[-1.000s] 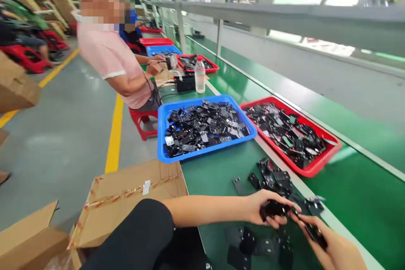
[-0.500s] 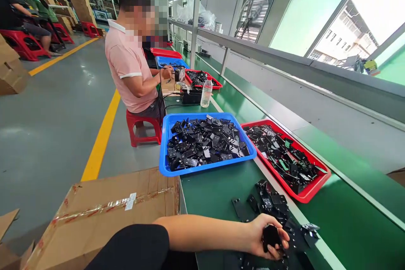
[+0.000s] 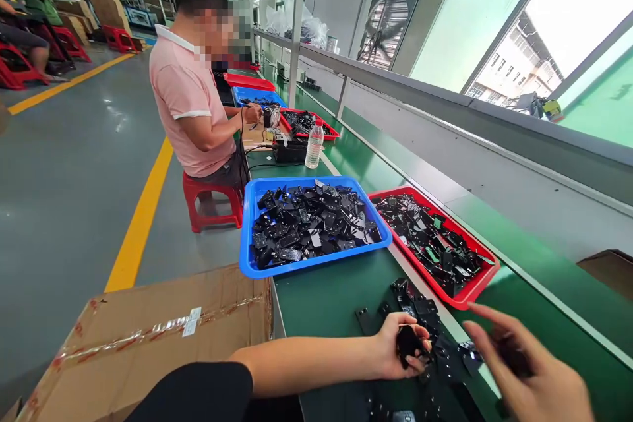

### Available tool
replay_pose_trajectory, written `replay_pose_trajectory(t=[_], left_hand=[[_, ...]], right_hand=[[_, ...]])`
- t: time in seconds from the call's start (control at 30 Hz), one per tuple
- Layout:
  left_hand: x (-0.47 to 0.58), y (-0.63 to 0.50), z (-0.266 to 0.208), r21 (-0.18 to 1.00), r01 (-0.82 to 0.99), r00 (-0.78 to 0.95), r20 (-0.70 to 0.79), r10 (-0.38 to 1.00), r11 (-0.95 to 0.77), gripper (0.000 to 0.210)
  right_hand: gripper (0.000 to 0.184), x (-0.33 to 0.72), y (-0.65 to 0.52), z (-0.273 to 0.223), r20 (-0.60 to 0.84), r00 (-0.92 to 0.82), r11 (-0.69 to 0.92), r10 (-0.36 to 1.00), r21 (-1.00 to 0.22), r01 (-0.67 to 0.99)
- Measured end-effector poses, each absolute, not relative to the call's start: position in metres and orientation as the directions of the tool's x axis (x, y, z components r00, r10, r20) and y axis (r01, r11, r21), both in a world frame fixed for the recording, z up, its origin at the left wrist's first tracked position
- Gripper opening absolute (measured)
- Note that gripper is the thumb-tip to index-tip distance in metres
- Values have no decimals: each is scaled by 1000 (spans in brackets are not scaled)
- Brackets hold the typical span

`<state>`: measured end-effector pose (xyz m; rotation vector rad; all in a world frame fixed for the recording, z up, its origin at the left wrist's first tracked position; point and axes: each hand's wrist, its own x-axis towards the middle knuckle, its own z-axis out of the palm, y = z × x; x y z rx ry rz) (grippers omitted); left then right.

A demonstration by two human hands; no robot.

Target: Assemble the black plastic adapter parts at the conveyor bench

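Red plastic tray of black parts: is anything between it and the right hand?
Nothing visible stands between the bare right hand and the near corner of the red plastic tray; whether they touch, this view cannot tell. Loose, shiny black parts lie to the left, beside the left hand.

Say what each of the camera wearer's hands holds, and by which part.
The left hand holds a black component around its sides; whether the right hand holds anything cannot be told.
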<state>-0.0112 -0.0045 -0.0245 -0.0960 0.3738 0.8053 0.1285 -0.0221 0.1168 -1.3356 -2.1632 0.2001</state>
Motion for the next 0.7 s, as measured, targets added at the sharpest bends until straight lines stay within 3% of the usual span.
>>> replay_pose_trajectory(t=[0.07,0.13,0.33,0.57,0.7], left_hand=[[-10,-7,-22,55,-730,614,-383,690,681,18],[-9,-9,-20,92,-734,591,-403,699,673,20],[-8,-12,-13,136,-688,628,-382,678,713,20],[-1,-12,-5,90,-623,704,-368,607,777,26],[2,-16,2,46,-576,753,-359,552,816,30]], right_hand=[[34,131,-27,89,172,-359,397,917,-457,796],[37,128,-34,62,74,-332,329,940,-447,832],[26,119,-52,35,88,-269,276,959,-505,818],[17,141,-43,58,145,-166,218,975,-746,630],[17,149,-44,55,117,-186,216,976,-661,718]])
